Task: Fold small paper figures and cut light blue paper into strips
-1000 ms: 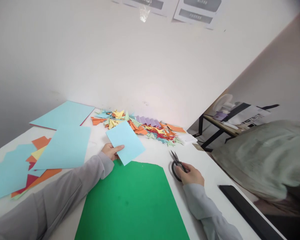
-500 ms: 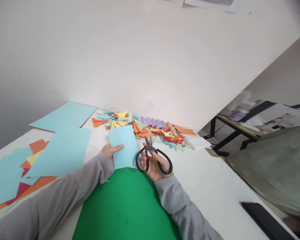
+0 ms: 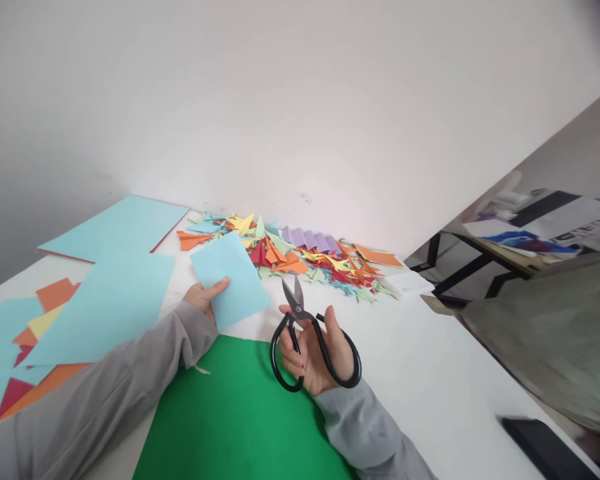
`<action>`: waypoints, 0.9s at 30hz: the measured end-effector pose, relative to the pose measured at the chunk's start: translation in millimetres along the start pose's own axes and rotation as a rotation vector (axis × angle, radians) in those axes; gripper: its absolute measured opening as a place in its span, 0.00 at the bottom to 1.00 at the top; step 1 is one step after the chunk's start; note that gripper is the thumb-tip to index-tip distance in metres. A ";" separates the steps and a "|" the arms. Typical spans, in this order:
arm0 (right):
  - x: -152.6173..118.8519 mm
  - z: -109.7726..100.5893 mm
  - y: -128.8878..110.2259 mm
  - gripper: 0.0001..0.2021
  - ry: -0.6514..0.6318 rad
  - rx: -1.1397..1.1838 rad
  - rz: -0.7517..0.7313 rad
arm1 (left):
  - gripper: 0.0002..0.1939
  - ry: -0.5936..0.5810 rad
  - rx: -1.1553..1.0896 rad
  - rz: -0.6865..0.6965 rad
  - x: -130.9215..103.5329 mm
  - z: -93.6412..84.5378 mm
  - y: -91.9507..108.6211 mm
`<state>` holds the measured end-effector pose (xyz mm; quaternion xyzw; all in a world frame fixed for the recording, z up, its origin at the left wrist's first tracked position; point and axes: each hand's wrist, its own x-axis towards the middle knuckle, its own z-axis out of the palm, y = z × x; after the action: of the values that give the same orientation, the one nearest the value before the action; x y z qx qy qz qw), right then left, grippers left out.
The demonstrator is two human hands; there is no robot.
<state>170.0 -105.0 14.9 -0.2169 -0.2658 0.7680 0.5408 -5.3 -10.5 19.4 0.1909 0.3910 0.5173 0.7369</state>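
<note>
A light blue paper rectangle (image 3: 237, 283) is pinched at its lower left edge by my left hand (image 3: 207, 297), thumb on top and the other fingers hidden behind. It tilts above the far edge of a green sheet (image 3: 235, 413). To its right, my right hand (image 3: 317, 350) holds black-handled scissors (image 3: 299, 310) with fingers through the loops. The blades point up and away, slightly parted, and do not touch the paper.
Folded and cut colourful paper pieces (image 3: 290, 261) lie along the wall. Large light blue sheets (image 3: 113, 293) and coloured scraps (image 3: 55, 293) cover the left side. A black flat object (image 3: 545, 443) rests near the table's right edge. Beyond stands a black-framed table (image 3: 463, 277).
The blue paper has turned, its top leaning left. The scissors and my right hand have come lower and nearer, with the blades a little more apart. The view has shifted slightly.
</note>
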 end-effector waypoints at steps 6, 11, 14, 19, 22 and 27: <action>-3.2 1.2 9.3 0.29 -0.088 -0.062 0.126 | 0.08 0.142 0.002 0.043 4.8 1.0 1.5; -5.7 -0.2 11.8 0.31 -0.182 -0.113 0.180 | 0.08 0.168 0.016 0.051 8.0 -2.1 1.9; -6.9 4.5 11.0 0.31 -0.186 -0.149 0.182 | 0.09 0.165 0.024 0.057 8.0 -3.3 2.4; -8.7 11.7 11.6 0.31 -0.145 -0.191 0.181 | 0.10 0.172 0.050 0.050 6.3 -2.9 3.3; -7.9 11.5 12.8 0.32 -0.140 -0.167 0.202 | 0.12 0.164 0.041 0.050 5.2 -2.4 3.6; -5.3 14.5 11.7 0.34 -0.092 -0.144 0.161 | 0.12 0.135 0.090 0.042 4.7 -2.7 0.8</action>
<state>154.3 -115.7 18.7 -0.2404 -0.3264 0.7971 0.4476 -7.1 -6.3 16.5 0.1968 0.4588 0.5263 0.6884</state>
